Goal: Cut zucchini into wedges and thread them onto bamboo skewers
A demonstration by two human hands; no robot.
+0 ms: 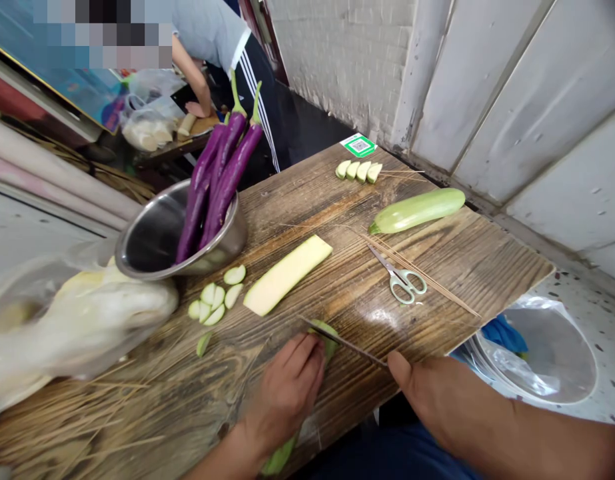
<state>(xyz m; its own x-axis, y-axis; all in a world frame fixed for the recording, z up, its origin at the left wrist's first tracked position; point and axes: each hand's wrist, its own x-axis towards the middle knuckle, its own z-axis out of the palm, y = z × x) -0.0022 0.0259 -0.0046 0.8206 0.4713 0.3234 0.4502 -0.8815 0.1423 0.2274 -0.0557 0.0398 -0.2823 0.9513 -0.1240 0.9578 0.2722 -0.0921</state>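
My left hand [290, 380] is closed over a green zucchini piece [325, 331] on the wooden table, its fingers curled close to the blade. A second green end shows below the wrist. In my right hand [424, 381] is a knife [356, 349]; its handle is hidden in the grip, and the blade lies across the zucchini. Beyond my left hand rests a halved zucchini [288, 275], cut face up. Several half-round zucchini slices [207, 305] lie to its left. A whole zucchini [420, 210] sits farther right, with scissors [404, 280] in front of it.
Purple eggplants [227, 167] lean in a steel bowl [147, 261] at the far left edge. Thin sticks [432, 283] lie by the scissors; skewered slices [360, 171] lie near a QR card [360, 145]. Left is a plastic bag [102, 313]. A lined bin [572, 360] stands right; a person [212, 40] works behind.
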